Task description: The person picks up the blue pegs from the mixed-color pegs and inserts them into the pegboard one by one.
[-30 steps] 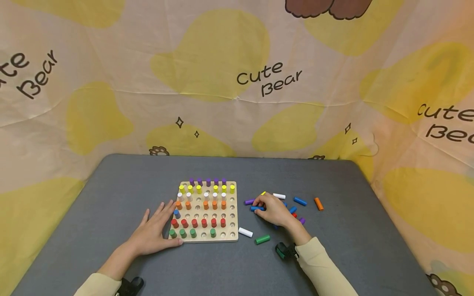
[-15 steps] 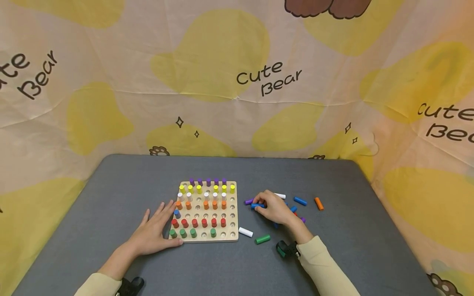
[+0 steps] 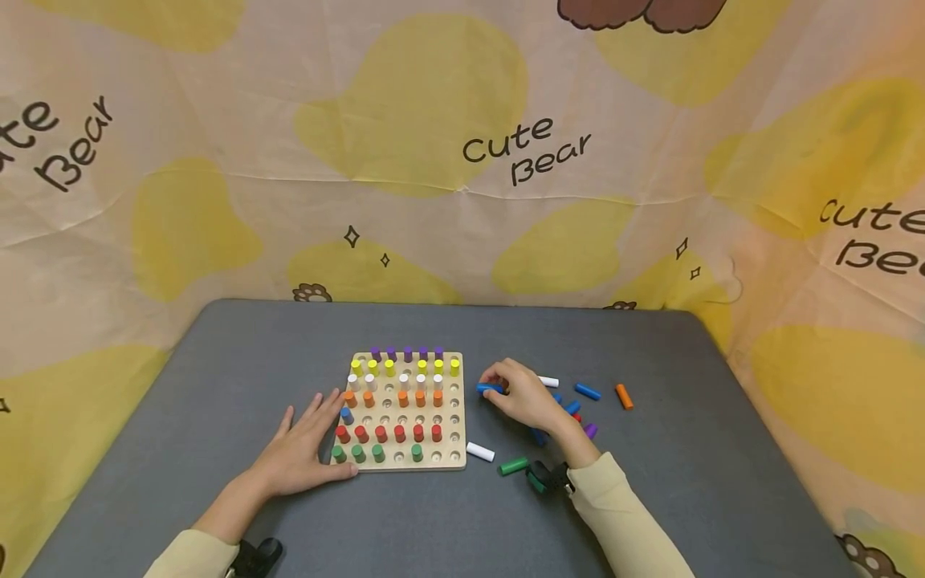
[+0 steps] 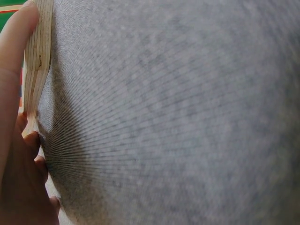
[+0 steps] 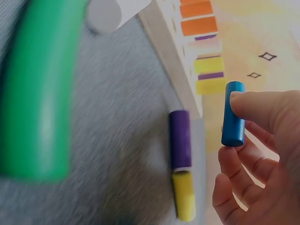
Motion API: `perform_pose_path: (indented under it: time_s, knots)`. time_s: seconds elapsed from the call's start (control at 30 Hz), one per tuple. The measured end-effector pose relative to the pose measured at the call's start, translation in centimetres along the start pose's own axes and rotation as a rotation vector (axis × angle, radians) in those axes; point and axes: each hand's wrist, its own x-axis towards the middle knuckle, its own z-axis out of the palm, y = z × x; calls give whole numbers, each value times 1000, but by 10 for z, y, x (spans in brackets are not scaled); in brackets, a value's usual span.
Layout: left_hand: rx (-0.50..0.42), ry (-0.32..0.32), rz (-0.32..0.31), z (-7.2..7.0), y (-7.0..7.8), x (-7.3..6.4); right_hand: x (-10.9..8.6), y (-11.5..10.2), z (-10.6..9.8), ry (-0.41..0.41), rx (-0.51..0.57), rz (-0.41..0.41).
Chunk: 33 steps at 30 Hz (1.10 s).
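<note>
My right hand pinches a blue peg between thumb and fingers, held up off the table just right of the wooden pegboard. The board carries rows of purple, yellow, white, orange, red and green pegs. One blue peg stands at the left end of an otherwise bare row. Along the board's left side lies my left hand, fingers extended, its thumb on the near left corner. Beneath the right hand, a purple peg and a yellow peg lie end to end.
Loose pegs are scattered right of the board: a white peg and a green peg near its front, a blue peg and an orange peg farther right. Others lie partly behind the right hand. A patterned cloth hangs behind the grey table.
The right hand has lifted the blue peg from the table and carried it slightly left and away from me, toward the board. The left hand has stayed in place.
</note>
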Motion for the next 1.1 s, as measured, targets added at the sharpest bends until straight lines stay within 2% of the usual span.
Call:
perform_pose_path:
  time_s: [0.4,0.77,1.1]
  knots:
    - [1,3,5,0,1,0,13,-18,8,26,24,-9]
    - [6,5,6,0,0,1,19,-39,17,9,82,-58]
    - [-3,1,-2,-1,1,1,23,-54,29,-25,133,-68]
